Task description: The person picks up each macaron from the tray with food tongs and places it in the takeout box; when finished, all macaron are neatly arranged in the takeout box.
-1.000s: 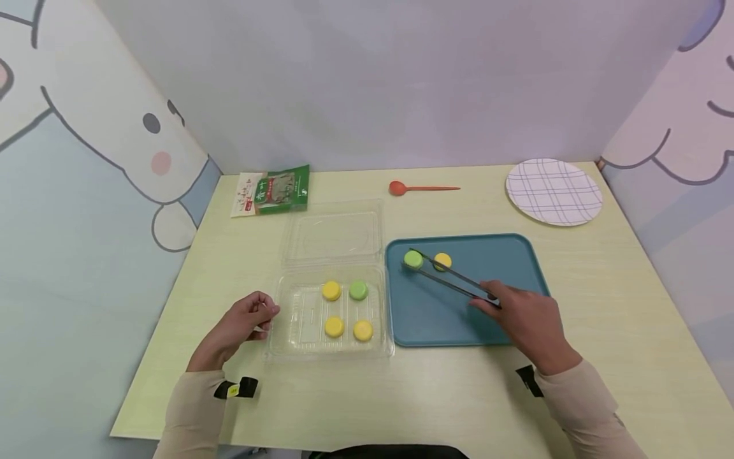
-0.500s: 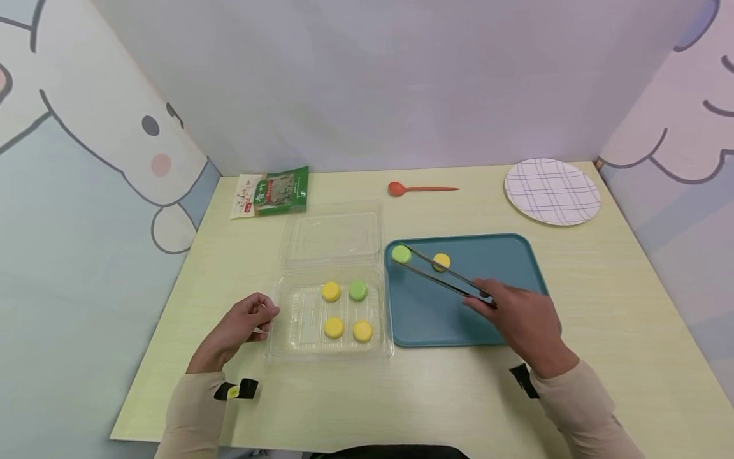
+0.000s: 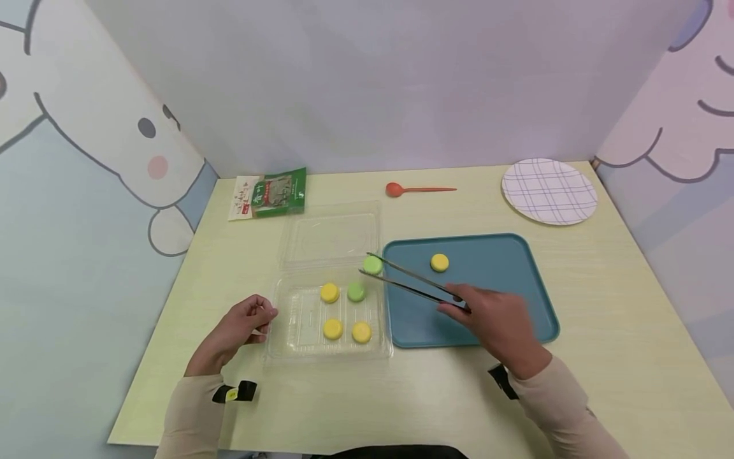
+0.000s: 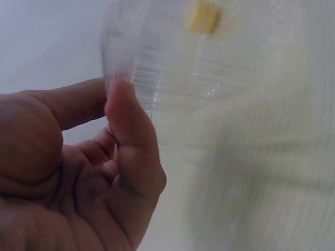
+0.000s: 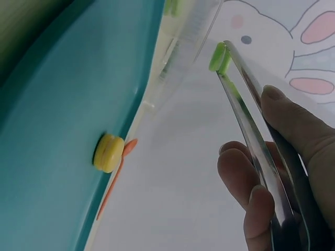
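My right hand (image 3: 496, 322) grips metal tongs (image 5: 239, 110), whose tips hold a green macaron (image 3: 372, 264). In the head view this macaron overlaps the hinge side of a clear plastic container (image 3: 304, 319), at its upper right corner. Thumb and finger of my left hand (image 3: 237, 328) pinch the container's left rim, seen close up in the left wrist view. Inside sit another green macaron (image 3: 356, 291) and three yellow macarons (image 3: 332, 329). The container's lid (image 3: 332, 236) lies folded back. One yellow macaron (image 3: 439, 262) rests on the blue tray (image 3: 413, 328), beneath and right of the tongs.
A green and white food packet (image 3: 275, 193) lies at the back left, near the lid. Behind the tray are a red spoon (image 3: 421, 189) and a checked plate (image 3: 550, 192) at the back right. Walls (image 3: 401, 83) enclose the table's back and sides.
The tongs with the green macaron have moved left from above the tray to the container's upper right. My left hand has stayed at the rim.
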Tool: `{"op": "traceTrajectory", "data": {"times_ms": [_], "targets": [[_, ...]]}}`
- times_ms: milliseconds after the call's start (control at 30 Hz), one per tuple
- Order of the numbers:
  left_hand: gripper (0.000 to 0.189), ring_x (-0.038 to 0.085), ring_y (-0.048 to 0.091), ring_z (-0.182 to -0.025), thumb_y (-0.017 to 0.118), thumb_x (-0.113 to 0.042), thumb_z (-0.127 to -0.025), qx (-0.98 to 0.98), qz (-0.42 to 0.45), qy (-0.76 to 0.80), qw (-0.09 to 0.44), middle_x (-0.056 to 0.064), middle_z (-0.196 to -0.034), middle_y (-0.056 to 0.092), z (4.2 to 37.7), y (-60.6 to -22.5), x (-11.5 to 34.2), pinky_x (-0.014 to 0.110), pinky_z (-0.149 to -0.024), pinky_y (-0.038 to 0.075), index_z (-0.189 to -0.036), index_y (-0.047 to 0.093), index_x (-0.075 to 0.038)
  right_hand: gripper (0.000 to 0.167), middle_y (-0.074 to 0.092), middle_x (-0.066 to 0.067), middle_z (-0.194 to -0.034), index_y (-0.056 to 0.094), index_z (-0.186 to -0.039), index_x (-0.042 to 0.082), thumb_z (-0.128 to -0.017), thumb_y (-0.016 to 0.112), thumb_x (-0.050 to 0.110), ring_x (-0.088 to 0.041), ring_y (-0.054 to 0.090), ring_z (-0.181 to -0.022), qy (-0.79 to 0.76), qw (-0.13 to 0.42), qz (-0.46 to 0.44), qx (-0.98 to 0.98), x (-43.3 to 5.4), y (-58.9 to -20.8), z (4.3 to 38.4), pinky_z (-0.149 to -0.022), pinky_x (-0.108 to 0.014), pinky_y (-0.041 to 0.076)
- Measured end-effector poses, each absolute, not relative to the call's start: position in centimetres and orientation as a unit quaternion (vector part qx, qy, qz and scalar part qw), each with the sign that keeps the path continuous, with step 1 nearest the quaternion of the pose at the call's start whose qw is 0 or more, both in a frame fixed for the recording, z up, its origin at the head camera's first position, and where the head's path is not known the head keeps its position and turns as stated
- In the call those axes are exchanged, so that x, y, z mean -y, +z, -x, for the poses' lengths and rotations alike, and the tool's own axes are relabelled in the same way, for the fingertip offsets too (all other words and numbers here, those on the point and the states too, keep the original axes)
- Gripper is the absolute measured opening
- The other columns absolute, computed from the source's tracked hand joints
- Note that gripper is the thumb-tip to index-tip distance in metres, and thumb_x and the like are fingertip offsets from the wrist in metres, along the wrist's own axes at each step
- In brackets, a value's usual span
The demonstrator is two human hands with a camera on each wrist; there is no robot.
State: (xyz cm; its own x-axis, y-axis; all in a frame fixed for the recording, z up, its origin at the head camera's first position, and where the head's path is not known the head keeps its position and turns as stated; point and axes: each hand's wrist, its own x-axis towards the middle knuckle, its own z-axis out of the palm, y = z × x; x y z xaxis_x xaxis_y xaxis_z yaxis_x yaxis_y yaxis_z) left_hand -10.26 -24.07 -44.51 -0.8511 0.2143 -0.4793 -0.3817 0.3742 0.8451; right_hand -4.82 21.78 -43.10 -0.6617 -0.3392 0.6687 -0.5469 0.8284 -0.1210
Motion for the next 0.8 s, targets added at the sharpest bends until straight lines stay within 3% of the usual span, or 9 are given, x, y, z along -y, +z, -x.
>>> {"op": "traceTrajectory", "data": {"times_ms": [400,800], "targets": [[0.020,0.016,0.051,-0.072,0.058,-0.019,-0.105,-0.784,0.057,0.557,0.269,0.006,-0.080,0.051,10.2,-44.5,24.1,0.029,-0.062,0.050,-0.103,0.048,-0.002,0.057,0.072,0.002,-0.073,0.074,-0.102,0.012,-0.101,0.043,0.060,-0.007,0.060,-0.050,0.182,0.297,-0.285,0.893,-19.7,-42.7,5.0,-0.040,-0.027,0.042],[0.022,0.016,0.052,-0.071,0.059,-0.021,-0.104,-0.784,0.054,0.557,0.269,0.006,-0.079,0.051,10.2,-44.5,24.1,0.031,-0.063,0.050,-0.102,0.048,-0.002,0.055,0.073,0.004,-0.078,0.072,-0.102,0.013,-0.103,0.040,0.058,-0.006,0.060,-0.053,0.189,0.281,-0.320,0.885,-17.9,-43.0,5.5,-0.038,-0.024,0.036]]}}
